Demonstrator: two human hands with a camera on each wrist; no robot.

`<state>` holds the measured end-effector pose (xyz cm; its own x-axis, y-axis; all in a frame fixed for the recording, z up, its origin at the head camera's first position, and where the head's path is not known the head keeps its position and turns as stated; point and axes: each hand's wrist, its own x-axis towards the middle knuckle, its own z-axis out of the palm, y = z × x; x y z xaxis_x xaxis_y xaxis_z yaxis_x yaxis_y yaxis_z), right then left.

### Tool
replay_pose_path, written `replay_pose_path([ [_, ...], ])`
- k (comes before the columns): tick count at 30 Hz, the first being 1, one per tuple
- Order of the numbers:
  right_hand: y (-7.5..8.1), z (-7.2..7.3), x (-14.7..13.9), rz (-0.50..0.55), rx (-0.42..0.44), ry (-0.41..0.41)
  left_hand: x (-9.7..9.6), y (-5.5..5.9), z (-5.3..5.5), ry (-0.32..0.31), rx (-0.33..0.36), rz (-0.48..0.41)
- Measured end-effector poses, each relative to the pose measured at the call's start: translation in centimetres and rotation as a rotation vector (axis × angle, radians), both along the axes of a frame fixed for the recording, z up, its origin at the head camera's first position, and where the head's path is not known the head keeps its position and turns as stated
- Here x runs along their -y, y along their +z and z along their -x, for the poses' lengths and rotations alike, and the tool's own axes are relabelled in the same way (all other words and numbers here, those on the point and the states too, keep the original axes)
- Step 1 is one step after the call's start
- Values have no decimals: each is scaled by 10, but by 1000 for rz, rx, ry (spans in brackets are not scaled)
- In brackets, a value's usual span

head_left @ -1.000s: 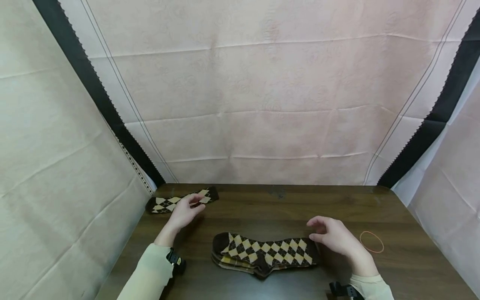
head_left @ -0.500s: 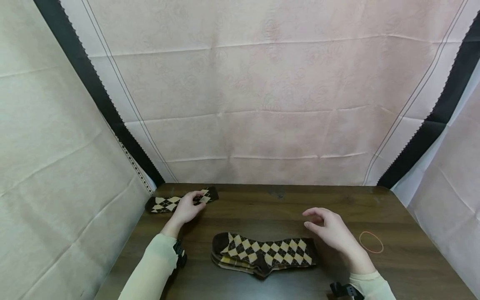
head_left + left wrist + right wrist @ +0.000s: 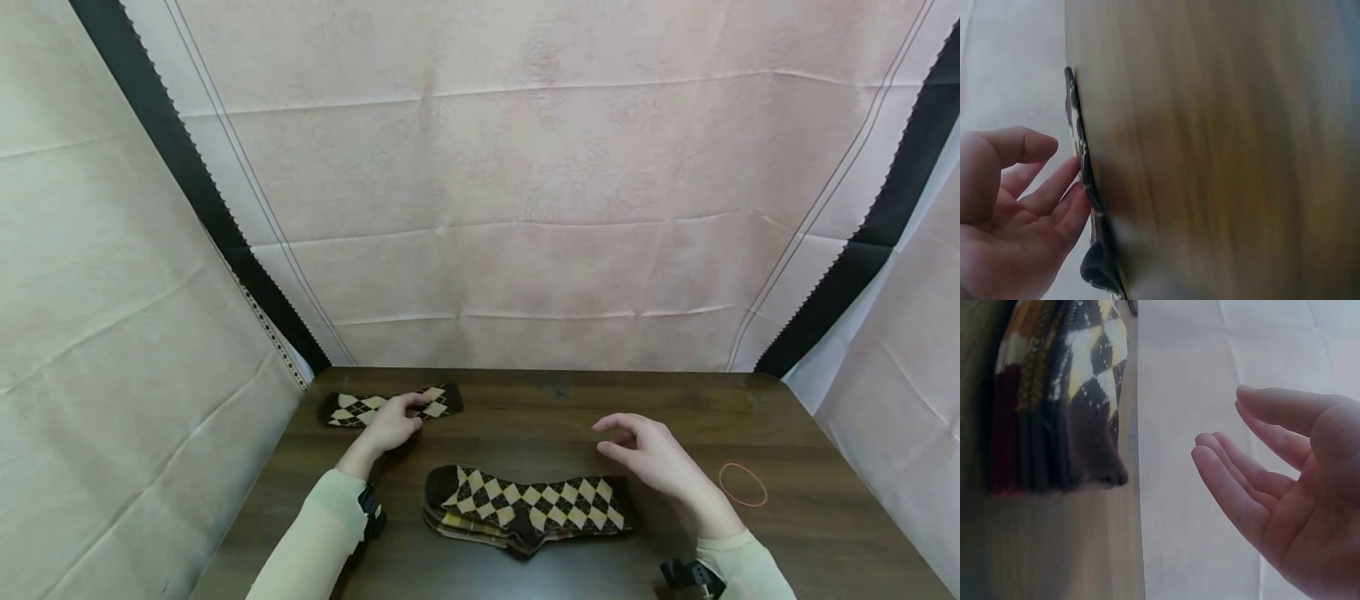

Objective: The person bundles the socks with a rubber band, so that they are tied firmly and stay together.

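A dark sock with cream diamonds (image 3: 356, 411) lies flat near the table's back left. My left hand (image 3: 393, 423) reaches over it, and in the left wrist view its fingertips (image 3: 1072, 167) touch the sock's (image 3: 1088, 178) face with the thumb held apart. A stack of folded socks (image 3: 536, 508) lies at the front middle, a diamond-patterned one on top and others showing beneath at the left. My right hand (image 3: 648, 450) hovers beyond the stack's right end, fingers loosely bent and holding nothing. In the right wrist view a gap separates that hand (image 3: 1272, 481) from the stack (image 3: 1060, 412).
An orange rubber band (image 3: 742, 485) lies on the brown wooden table (image 3: 810, 533), to the right of my right hand. Pale fabric walls (image 3: 540, 208) enclose the table at the back and on both sides.
The single sock has slid a little to the right along with my left hand. My right hand has drifted left and slightly back, away from the stack's cuff end.
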<state>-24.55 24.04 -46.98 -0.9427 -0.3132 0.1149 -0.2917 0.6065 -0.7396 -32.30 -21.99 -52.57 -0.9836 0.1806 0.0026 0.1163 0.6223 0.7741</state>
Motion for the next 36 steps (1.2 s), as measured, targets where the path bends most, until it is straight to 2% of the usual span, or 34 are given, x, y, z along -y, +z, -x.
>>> replay_pose_path([
  [9,-4,19,15,-24,77,142,-42,6,-6,-215,104,-69],
  [13,-6,26,22,-3,123,179,-58,9,-6,-282,150,-93],
  [17,-10,32,29,78,197,212,-73,11,-4,-323,187,-114],
  [21,-16,38,33,129,257,233,-85,13,-3,-341,199,-115],
  [27,-28,43,34,150,290,205,-96,16,-4,-326,216,-159],
  [36,-39,44,31,189,355,181,-94,15,-8,-326,248,-179],
])
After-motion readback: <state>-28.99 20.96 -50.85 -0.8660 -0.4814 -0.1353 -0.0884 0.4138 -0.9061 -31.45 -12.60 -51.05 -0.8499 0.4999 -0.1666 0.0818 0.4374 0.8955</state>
